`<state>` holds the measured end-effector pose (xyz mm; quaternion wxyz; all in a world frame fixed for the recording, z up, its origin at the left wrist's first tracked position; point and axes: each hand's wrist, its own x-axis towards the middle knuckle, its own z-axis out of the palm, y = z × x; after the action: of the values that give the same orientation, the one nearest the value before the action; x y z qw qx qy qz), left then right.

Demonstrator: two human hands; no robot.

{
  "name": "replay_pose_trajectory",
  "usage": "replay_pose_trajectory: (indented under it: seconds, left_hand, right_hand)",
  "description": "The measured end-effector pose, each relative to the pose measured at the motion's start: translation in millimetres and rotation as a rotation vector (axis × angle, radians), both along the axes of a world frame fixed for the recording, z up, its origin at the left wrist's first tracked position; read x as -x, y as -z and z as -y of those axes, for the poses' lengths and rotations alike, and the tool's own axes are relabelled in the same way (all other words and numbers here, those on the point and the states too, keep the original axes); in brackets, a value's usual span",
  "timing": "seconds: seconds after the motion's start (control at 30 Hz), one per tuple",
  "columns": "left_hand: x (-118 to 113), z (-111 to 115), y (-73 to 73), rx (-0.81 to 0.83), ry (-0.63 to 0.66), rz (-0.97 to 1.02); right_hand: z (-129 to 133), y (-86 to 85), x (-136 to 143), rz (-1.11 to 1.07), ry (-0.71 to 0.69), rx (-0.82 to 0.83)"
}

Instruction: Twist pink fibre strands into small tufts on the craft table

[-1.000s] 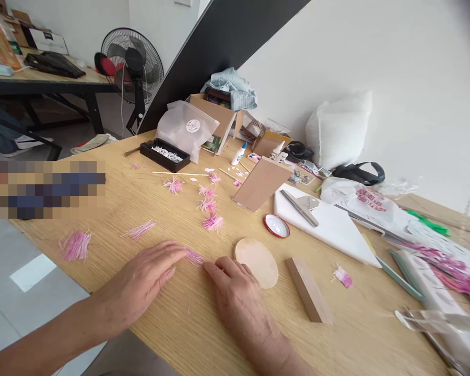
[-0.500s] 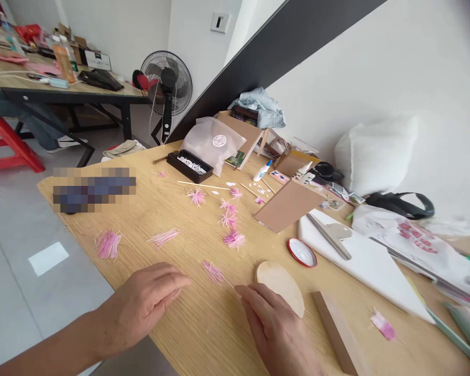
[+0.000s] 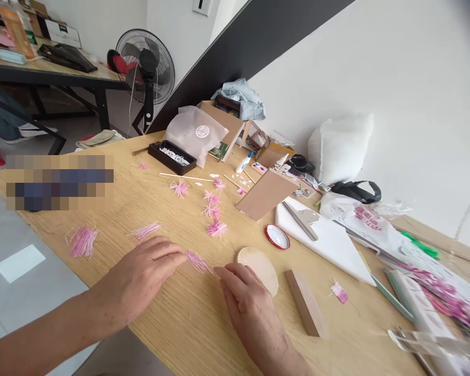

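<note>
- Seeing left hand (image 3: 144, 275) curving fingers beside fine pink strands (image 3: 197, 262)
- Seeing right hand (image 3: 250, 308) bunching fingers opposite
- Not discerning either hand's grip
- Noting flat, rounded disc (image 3: 263, 265)

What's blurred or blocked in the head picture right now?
Head view: magenta strands at lower right smear; head view: pixel blocks mask part of the worktable; head view: left hand, right hand and the pink fiber bundle between them look fairly clear.

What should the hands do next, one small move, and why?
I'd probably bring the left hand and right hand closer to gather the pink strands between them: the strands lie slightly splayed on the table, and both hands are close to their ends.
</note>
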<state>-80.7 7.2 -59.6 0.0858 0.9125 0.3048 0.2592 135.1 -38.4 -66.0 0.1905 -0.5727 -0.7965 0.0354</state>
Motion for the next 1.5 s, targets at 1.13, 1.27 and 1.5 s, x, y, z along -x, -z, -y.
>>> replay_pose_trajectory:
  seconds: [1.13,1.27,1.5]
  left_hand:
    - [6.7,20.2,31.6,0.062,-0.130,0.111]
    - [7.1,20.6,30.9,0.054,-0.125,0.125]
    - [7.2,20.8,29.9,0.049,-0.121,0.114]
  right_hand:
    - [-70.4,-23.1,33.7,-0.185,0.159,0.639]
    - [-68.2,-27.1,32.7,-0.211,0.140,0.635]
    - [-70.8,-29.2,39.3,-0.184,0.084,0.612]
